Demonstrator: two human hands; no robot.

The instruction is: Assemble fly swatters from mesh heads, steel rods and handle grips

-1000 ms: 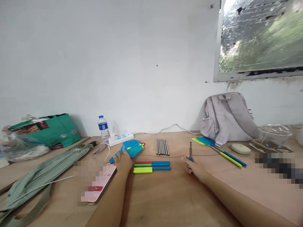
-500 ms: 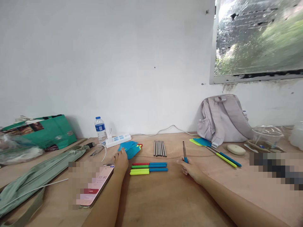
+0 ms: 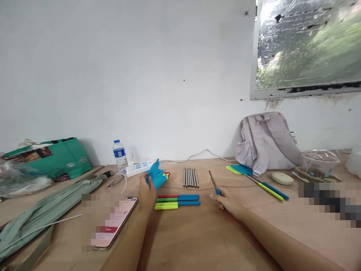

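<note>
Containers: clear plastic tub (image 3: 320,161) sits far right on the wooden tabletop (image 3: 203,233) with some small bits inside, too blurry to tell what. The green paper bag (image 3: 56,156) lies on its side at far left, contents not visible. The grey backpack (image 3: 266,141) leans against the wall, looks zipped. The small clear water bottle with blue cap (image 3: 119,155) stands upright by the white power strip (image 3: 139,167).

Thing in the right hand: slim metal rod with a blue grip (image 3: 214,183), pretty much a straw-looking stick. Its long axis runs up and away from the person, tilted left, with the free metal end pointing toward the wall and the blue end down in the fingers.

Right hand (image 3: 229,201): curled closed around the blue end of that rod, resting low on the tabletop.

Left hand (image 3: 146,190): fingers pinched on a blue fabric pouch (image 3: 155,175), lifting one corner so it sticks up, while the rest stays on the tabletop.

Where the rod is: right of centre, just right of the row of bare metal rods (image 3: 190,177) and behind the three coloured sticks with blue ends (image 3: 177,201), which lie sideways between the two hands.

Other stuff: a phone with a pinkish screen (image 3: 114,222) lies just left of the left forearm.
</note>
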